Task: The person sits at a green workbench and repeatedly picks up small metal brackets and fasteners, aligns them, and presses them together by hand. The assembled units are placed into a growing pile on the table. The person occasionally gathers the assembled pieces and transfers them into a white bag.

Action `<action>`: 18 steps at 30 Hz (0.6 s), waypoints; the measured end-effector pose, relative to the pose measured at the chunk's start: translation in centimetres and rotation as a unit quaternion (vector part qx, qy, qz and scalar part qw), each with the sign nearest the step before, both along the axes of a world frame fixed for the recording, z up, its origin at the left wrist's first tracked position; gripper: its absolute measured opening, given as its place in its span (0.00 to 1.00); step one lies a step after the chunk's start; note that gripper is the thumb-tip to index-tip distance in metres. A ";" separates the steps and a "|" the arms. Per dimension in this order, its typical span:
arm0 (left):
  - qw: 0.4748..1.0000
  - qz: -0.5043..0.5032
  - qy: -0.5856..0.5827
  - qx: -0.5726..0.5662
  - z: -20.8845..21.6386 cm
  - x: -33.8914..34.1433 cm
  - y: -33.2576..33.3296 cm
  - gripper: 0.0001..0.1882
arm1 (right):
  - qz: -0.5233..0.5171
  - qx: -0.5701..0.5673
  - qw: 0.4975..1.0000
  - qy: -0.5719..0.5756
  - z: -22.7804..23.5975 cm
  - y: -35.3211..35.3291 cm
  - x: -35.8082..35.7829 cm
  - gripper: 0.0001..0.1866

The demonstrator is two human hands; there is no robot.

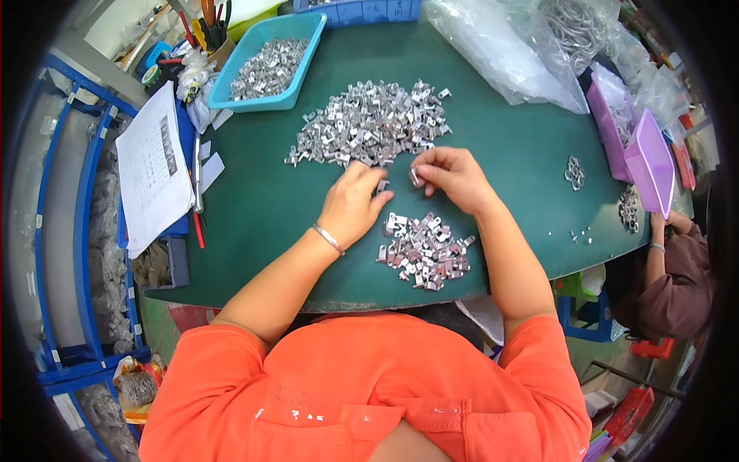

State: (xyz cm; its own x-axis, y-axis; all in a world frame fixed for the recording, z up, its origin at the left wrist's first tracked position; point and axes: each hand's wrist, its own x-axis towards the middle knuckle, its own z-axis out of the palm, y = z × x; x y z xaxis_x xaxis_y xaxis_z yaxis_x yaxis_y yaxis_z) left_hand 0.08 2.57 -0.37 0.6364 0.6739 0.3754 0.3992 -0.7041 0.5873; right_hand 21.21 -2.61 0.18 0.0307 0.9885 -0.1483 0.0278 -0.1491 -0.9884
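A green table (254,208) fills most of my view, with a blue rack (51,285) along its left. At the right edge I see a co-worker in a dark top (681,285), a hand at a lilac basket (653,158). A clear plastic bag (508,58) covers the far right; a turquoise tray (258,103) of metal bits sits far left, above paper sheets (156,177). The big heap of metal clips (369,119) lies just beyond the hands; a smaller heap (427,250) sits between the forearms. My right hand (454,177) pinches one clip (415,177) between thumb and fingers, its long axis running away from the body, far end leaning left. My left hand's (350,202) fingers curl, slightly parted, around another clip (382,185); blur hides whether they grip it, and which way it points.
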 end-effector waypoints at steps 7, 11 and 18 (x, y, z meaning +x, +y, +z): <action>0.935 0.008 -0.067 -0.349 0.6 0.7 -0.4 0.06 | 0.010 0.028 0.969 0.244 0.7 -1.1 0.4 0.05; 0.930 -0.075 -0.031 -0.358 1.2 -0.8 -1.3 0.06 | 0.116 0.025 0.987 0.104 1.1 -3.6 -0.2 0.04; 0.885 -0.033 -0.020 -0.463 1.2 -1.7 -1.5 0.08 | -0.107 0.192 0.871 -0.439 0.5 -0.2 -0.5 0.09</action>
State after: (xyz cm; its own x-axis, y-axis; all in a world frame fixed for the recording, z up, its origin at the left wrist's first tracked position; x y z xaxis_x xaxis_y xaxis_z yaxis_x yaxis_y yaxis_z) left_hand -1.58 1.05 0.87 0.6849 0.6660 -0.2957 0.3406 0.0662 0.9379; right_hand 20.71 -2.83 0.64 0.1550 0.9181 0.3648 0.8104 0.0930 -0.5784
